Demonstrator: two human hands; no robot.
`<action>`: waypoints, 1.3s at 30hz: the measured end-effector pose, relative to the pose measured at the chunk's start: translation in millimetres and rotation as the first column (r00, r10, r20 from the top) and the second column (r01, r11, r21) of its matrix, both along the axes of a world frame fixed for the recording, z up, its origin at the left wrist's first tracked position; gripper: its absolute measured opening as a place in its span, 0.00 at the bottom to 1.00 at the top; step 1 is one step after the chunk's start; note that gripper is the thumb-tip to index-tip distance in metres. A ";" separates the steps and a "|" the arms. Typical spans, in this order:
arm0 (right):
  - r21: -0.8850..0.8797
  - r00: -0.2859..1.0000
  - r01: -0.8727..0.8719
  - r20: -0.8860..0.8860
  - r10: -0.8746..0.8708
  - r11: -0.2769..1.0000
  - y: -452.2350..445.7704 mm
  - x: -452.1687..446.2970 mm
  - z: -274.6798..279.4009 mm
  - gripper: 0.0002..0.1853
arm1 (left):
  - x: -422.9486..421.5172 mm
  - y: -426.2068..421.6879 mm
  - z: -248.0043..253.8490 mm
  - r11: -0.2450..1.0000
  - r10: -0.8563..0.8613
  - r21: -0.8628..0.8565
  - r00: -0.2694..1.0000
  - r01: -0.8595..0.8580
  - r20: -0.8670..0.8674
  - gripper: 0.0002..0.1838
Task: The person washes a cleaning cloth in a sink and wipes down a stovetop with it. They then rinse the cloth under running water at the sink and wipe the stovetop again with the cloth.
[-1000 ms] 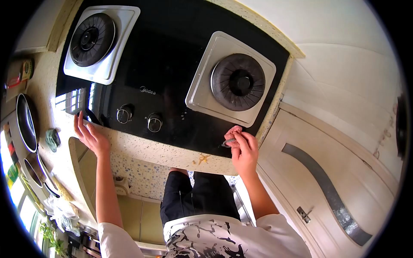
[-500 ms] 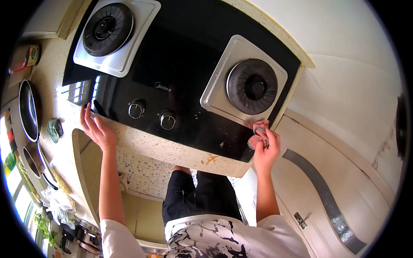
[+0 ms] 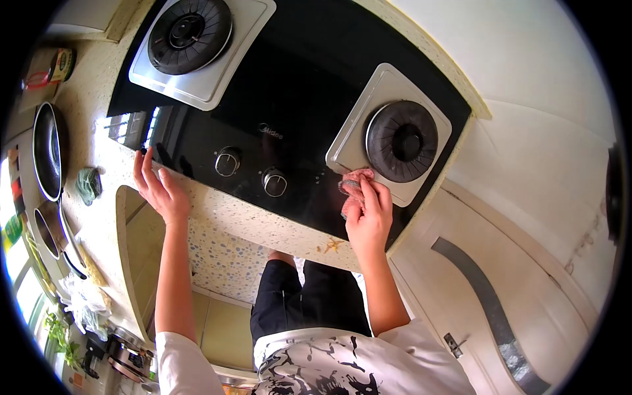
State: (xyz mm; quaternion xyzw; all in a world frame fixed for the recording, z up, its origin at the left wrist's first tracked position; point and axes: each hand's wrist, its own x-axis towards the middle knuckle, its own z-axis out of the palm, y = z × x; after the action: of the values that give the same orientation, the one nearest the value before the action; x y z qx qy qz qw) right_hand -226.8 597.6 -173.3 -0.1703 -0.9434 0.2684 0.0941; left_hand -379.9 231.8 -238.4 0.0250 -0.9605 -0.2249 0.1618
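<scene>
My right hand is closed on a pink cloth, which touches the black glass cooktop at the lower left edge of the right burner's metal plate. The round black burner is just beyond the hand. My left hand rests at the front left edge of the cooktop with its fingers apart and nothing in them. Between the hands are two control knobs.
At the left, a black frying pan, a smaller pan and a green scrubber lie on the counter. The left burner stands at the back. A white door is on the right.
The view has shifted, so the cooktop appears farther right. My right hand with the pink cloth moved right, then back left along the burner plate's front edge. My left hand stays at the edge.
</scene>
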 end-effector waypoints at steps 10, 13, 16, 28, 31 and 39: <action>-0.048 0.980 -0.189 0.046 0.192 0.981 -28.3 -45.4 4.8 0.25 | 0.2 2.2 2.5 1.000 0.004 -0.002 1.000 -0.004 -0.002 0.29; -0.509 0.985 -0.171 -0.079 0.152 0.844 -19.9 -51.9 14.3 0.25 | -0.3 2.2 0.9 1.000 0.001 0.011 1.000 -0.001 -0.008 0.29; -0.729 0.988 -0.100 -0.153 -0.019 0.677 16.1 -54.8 29.0 0.24 | 0.4 0.0 2.4 1.000 0.005 0.003 1.000 -0.005 -0.006 0.29; -0.440 0.911 0.372 0.007 -0.411 0.817 253.7 -131.3 28.5 0.17 | 2.1 2.4 3.9 1.000 0.017 0.015 1.000 -0.018 0.009 0.29; -0.328 0.935 0.353 0.102 -0.339 0.876 269.4 -112.3 12.5 0.17 | 2.9 3.0 4.5 1.000 0.016 -0.007 1.000 -0.016 0.019 0.28; -0.145 0.973 0.212 0.123 -0.196 0.966 268.0 -103.4 -10.8 0.18 | 1.8 1.3 4.5 1.000 -0.009 -0.010 1.000 0.009 0.010 0.28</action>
State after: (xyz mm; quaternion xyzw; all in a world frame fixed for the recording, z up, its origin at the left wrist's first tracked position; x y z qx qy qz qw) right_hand -330.2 865.6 -184.0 -0.2877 -0.9005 0.3211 0.0568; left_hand -378.1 233.1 -233.9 0.0210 -0.9626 -0.2206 0.1562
